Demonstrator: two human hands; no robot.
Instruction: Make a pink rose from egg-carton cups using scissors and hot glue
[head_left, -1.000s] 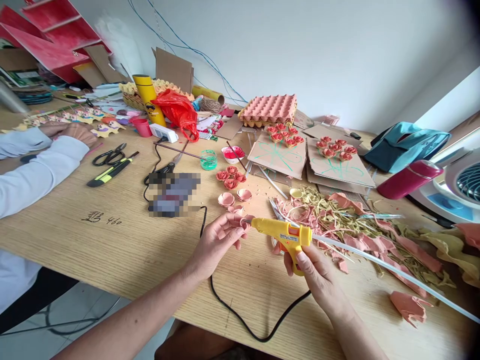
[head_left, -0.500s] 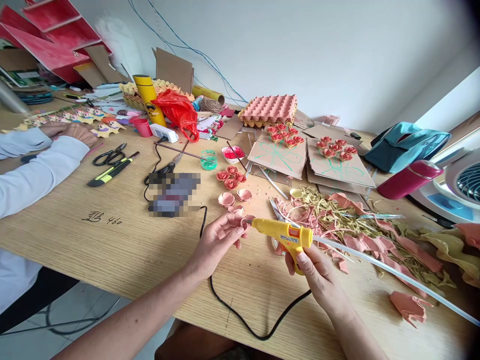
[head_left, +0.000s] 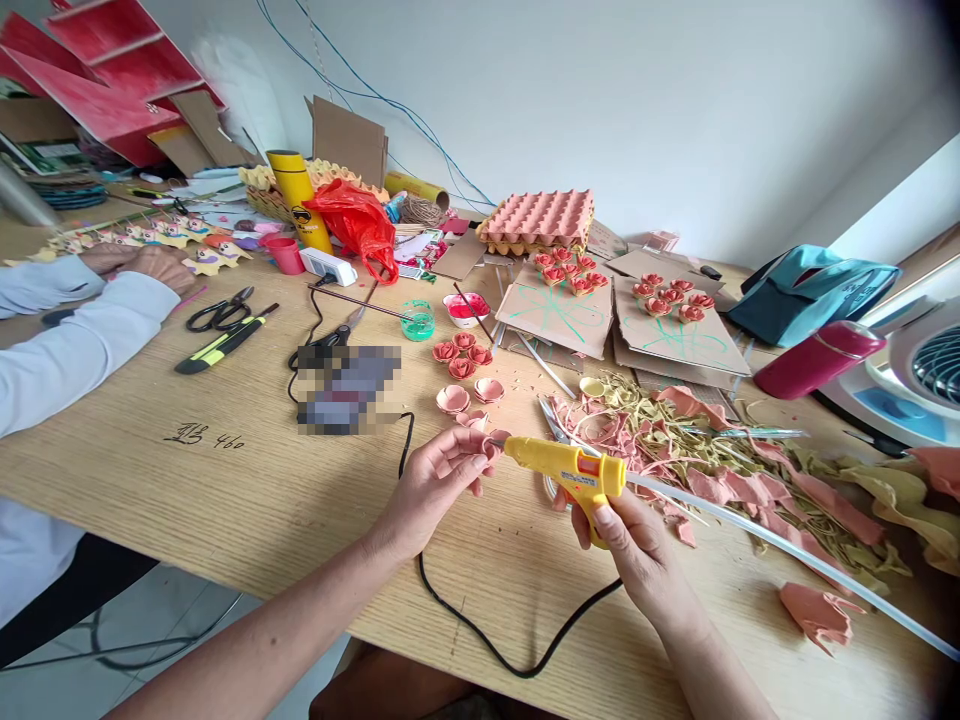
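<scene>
My right hand (head_left: 630, 540) is wrapped around the grip of a yellow hot glue gun (head_left: 562, 465), and a long clear glue stick (head_left: 787, 545) sticks out of its back. The nozzle points left, at a small pink paper-pulp petal cup (head_left: 493, 447) pinched in the fingers of my left hand (head_left: 442, 480). My fingers partly hide that piece. Just beyond lie several pink petal cups (head_left: 453, 400) and a cluster of red-painted roses (head_left: 460, 352). The black cord (head_left: 525, 672) loops over the table's front edge.
Pink and yellow pulp scraps (head_left: 675, 450) spread to the right, with scissors (head_left: 553, 420) at their edge. Painted roses stand on cardboard (head_left: 559, 310) behind. Green paint (head_left: 417, 320), a box cutter (head_left: 225, 342) and black scissors (head_left: 334, 342) lie further left. A co-worker's sleeves (head_left: 97, 330) reach in at left.
</scene>
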